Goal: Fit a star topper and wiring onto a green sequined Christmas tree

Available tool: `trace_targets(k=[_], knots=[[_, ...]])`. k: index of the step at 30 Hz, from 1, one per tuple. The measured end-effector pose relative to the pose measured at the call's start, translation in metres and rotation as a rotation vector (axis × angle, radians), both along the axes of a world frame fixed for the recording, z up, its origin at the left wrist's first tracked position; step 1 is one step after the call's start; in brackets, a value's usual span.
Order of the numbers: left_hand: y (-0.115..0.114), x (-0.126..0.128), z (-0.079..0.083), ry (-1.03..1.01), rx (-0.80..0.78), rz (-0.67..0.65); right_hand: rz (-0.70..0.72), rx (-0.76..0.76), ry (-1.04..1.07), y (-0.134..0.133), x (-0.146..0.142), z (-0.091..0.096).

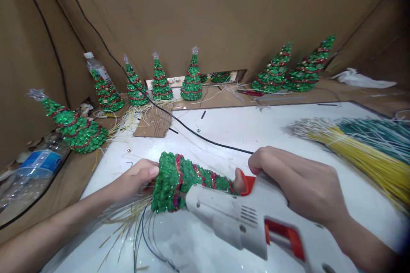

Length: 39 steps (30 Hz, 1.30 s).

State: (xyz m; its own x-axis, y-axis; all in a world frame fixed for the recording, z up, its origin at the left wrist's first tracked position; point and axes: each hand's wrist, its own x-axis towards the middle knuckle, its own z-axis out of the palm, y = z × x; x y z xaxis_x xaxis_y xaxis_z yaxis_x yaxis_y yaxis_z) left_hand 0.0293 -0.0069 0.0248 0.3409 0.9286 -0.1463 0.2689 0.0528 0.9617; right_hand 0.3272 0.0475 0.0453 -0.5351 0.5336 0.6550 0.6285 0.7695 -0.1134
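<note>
My left hand [136,179] grips the base end of a small green glitter Christmas tree [179,179] with red trim, lying on its side above the white board [243,130]. Thin wires trail from the tree's base toward me. My right hand [297,183] is closed round a white and orange hot glue gun [237,222]. The gun's orange nozzle touches the tree near its tip. The gun's black cord [198,134] runs off to the far left.
Several finished glitter trees [192,79] stand along the brown cardboard wall; two more lean at the right [296,70]. Bundles of yellow [368,153] and teal wires lie at the right. Plastic bottles [35,166] lie at the left. A cardboard scrap [153,123] sits behind.
</note>
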Motion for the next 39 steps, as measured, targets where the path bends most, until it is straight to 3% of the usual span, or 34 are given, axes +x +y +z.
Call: trace_targets(k=[21, 39], knots=[[0.0004, -0.0023, -0.0011, -0.006, -0.003, -0.017, 0.019, -0.003, 0.014, -0.0002, -0.0012, 0.0016], [-0.0008, -0.0008, -0.002, -0.055, -0.037, -0.006, 0.015, 0.103, -0.032, 0.0056, 0.0043, -0.0042]])
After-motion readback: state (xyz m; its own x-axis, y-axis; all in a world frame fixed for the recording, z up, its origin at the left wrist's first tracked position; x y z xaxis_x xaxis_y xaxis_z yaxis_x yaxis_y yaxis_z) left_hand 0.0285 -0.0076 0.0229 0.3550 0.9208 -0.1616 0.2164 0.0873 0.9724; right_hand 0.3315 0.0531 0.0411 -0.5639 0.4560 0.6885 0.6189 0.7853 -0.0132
